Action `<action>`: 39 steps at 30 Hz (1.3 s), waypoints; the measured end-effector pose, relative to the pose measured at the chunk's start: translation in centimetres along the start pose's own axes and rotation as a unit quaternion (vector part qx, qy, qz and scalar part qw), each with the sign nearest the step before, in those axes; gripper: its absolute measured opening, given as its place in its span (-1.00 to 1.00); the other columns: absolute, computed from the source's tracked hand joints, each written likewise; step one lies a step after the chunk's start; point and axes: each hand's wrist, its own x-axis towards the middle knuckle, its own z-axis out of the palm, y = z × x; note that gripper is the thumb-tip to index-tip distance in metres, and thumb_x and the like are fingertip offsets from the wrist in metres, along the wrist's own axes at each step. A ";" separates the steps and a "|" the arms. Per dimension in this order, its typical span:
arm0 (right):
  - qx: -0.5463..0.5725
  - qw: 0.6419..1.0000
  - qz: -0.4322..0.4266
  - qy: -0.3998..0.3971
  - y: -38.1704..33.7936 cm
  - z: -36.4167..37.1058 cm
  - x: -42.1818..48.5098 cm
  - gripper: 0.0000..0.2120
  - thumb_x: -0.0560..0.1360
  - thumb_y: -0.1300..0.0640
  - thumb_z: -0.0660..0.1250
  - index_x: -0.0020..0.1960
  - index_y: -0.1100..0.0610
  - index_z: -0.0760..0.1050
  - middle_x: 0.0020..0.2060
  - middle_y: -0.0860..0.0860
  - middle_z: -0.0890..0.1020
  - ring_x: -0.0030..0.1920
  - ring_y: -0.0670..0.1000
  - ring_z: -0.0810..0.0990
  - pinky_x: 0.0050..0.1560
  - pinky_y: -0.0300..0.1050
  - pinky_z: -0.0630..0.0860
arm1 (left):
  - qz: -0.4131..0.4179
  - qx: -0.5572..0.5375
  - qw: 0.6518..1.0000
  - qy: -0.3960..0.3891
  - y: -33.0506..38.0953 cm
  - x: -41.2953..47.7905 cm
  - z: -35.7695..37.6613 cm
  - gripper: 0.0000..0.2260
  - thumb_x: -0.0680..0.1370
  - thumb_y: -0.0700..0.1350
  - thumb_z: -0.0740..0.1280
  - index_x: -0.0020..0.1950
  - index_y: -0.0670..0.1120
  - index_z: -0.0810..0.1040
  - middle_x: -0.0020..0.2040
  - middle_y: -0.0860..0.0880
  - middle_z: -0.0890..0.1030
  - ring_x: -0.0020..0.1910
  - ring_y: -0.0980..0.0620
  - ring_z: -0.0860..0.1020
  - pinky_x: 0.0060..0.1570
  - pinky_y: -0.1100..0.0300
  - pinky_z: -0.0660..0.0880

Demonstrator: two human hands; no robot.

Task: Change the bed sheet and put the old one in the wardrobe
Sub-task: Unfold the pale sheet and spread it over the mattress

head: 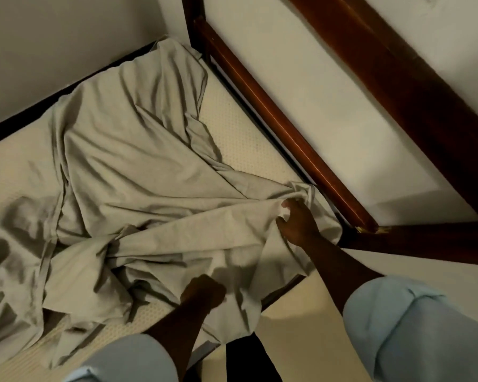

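Note:
A grey-beige bed sheet lies crumpled and bunched over a cream dotted mattress, which shows bare along the right side and at the left. My right hand is closed on a gathered fold of the sheet at the mattress corner beside the wooden frame. Nearer to me, my left hand is a fist gripping the sheet at the mattress's front edge. Both forearms come out of rolled light-blue sleeves.
A dark red-brown wooden bed frame runs diagonally along the mattress's right side and meets another board at the corner. Pale floor lies beyond it. A light wall borders the bed at the upper left.

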 end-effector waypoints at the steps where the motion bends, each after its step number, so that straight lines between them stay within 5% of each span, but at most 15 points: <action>1: 0.012 1.000 -0.007 -0.004 -1.1 0.4 0.9 -0.65 0.48 0.10 0.44 0.23 0.08 0.49 0.24 0.07 0.56 0.24 0.11 0.54 0.27 0.05 0.52 | 0.025 -0.003 0.997 0.067 0.9 0.4 -1.2 -0.57 0.51 0.19 0.30 0.19 -0.11 0.58 0.09 -0.08 0.65 0.04 -0.06 0.65 0.02 0.14 0.58; 4: 0.029 0.999 -0.027 -0.017 -4.2 1.9 3.8 -0.71 0.47 0.15 0.43 0.17 0.09 0.50 0.17 0.03 0.55 0.15 0.07 0.57 0.19 -0.05 0.52 | 0.108 -0.029 0.976 0.185 4.4 1.9 -6.0 -0.57 0.57 0.21 0.27 0.22 -0.11 0.56 0.21 -0.13 0.60 0.21 -0.15 0.57 0.11 0.09 0.49; 8: 0.006 0.994 -0.106 -0.003 -6.7 3.4 7.3 -0.72 0.47 0.17 0.45 0.17 0.10 0.52 0.16 0.04 0.55 0.05 0.01 0.57 0.19 0.04 0.56 | 0.255 -0.129 0.922 0.262 7.8 5.5 -11.2 -0.78 0.53 0.00 0.38 0.03 -0.13 0.56 0.04 -0.15 0.62 0.08 -0.16 0.58 0.00 0.13 0.45; 15: -0.061 0.993 -0.083 -0.060 -11.0 5.3 14.1 -0.30 0.49 -0.13 0.45 0.51 -0.01 0.23 0.22 0.13 0.60 0.17 0.19 0.61 0.20 0.17 0.57 | 0.339 -0.184 0.883 0.267 10.6 11.9 -16.5 -0.66 0.50 -0.12 0.35 0.26 -0.14 0.54 0.11 -0.12 0.63 0.14 -0.12 0.57 0.13 0.16 0.42; 19: -0.161 0.971 -0.143 -0.104 -10.9 5.3 15.6 -0.66 0.55 -0.13 0.38 0.22 0.02 0.47 0.10 0.07 0.65 0.10 0.17 0.63 0.07 0.00 0.55 | 0.359 -0.167 0.886 0.241 11.4 13.4 -17.2 -0.64 0.49 -0.18 0.37 0.30 -0.03 0.54 0.04 -0.08 0.60 0.07 -0.05 0.56 0.03 0.27 0.38; 21: -0.204 0.959 -0.145 -0.129 -10.0 5.5 15.6 -0.65 0.63 -0.11 0.27 0.34 0.02 0.48 0.24 0.07 0.62 0.22 0.19 0.59 0.18 0.01 0.49 | 0.359 -0.171 0.885 0.240 11.8 13.7 -17.0 -0.63 0.50 -0.18 0.40 0.30 -0.04 0.54 0.02 -0.10 0.59 0.05 -0.07 0.56 0.04 0.23 0.41; 24: -0.145 0.981 -0.113 -0.062 -8.6 4.7 15.4 -0.64 0.66 -0.03 0.19 0.39 0.08 0.46 0.28 0.12 0.60 0.27 0.20 0.57 0.29 0.05 0.50 | 0.345 -0.193 0.885 0.245 12.2 13.5 -16.6 -0.66 0.48 -0.10 0.40 0.25 -0.06 0.52 0.00 -0.10 0.61 0.02 -0.10 0.58 0.05 0.07 0.52; 28: -0.002 0.996 0.050 0.067 -6.4 0.5 16.1 -0.78 0.68 0.02 0.05 0.06 0.11 0.41 -0.13 0.24 0.59 -0.19 0.23 0.66 -0.21 0.01 0.58 | 0.334 -0.190 0.889 0.249 13.4 12.8 -16.5 -0.74 0.51 -0.11 0.40 0.18 -0.11 0.53 0.03 -0.11 0.64 0.06 -0.14 0.58 0.05 0.08 0.49; 31: 0.117 0.968 0.108 0.191 -5.2 -1.2 15.6 -0.67 0.64 -0.03 0.15 0.28 0.13 0.48 0.16 0.21 0.62 0.14 0.21 0.62 0.18 0.05 0.53 | 0.328 -0.187 0.893 0.245 15.3 12.2 -16.4 -0.85 0.55 -0.05 0.37 0.08 -0.05 0.52 -0.01 -0.07 0.67 0.04 -0.15 0.61 0.00 0.08 0.52; 34: 0.152 0.977 0.083 0.125 -4.7 0.2 13.1 -0.49 0.64 0.05 0.27 0.54 0.16 0.27 0.25 0.08 0.50 0.26 0.05 0.49 0.28 -0.06 0.40 | 0.344 -0.188 0.896 0.209 17.7 11.1 -14.9 -0.86 0.56 -0.04 0.36 0.09 -0.04 0.54 -0.01 -0.08 0.68 0.04 -0.14 0.62 0.02 0.12 0.51; 36: 0.101 0.986 0.058 0.118 -3.5 1.3 11.7 -0.31 0.59 -0.01 0.33 0.61 0.16 0.15 0.41 0.14 0.46 0.41 0.19 0.45 0.41 0.07 0.39 | 0.361 -0.165 0.900 0.179 18.9 10.3 -13.5 -0.81 0.57 -0.08 0.35 0.15 -0.08 0.55 0.06 -0.10 0.67 0.09 -0.12 0.61 0.00 0.22 0.42; 39: -0.034 0.983 -0.061 0.170 -0.9 2.0 8.9 -0.29 0.51 -0.02 0.29 0.58 0.24 0.24 0.45 0.25 0.44 0.44 0.25 0.42 0.41 0.17 0.41 | 0.396 -0.131 0.899 0.135 19.9 9.6 -11.3 -0.79 0.55 -0.05 0.34 0.14 -0.11 0.57 0.07 -0.12 0.67 0.09 -0.12 0.62 -0.04 0.31 0.34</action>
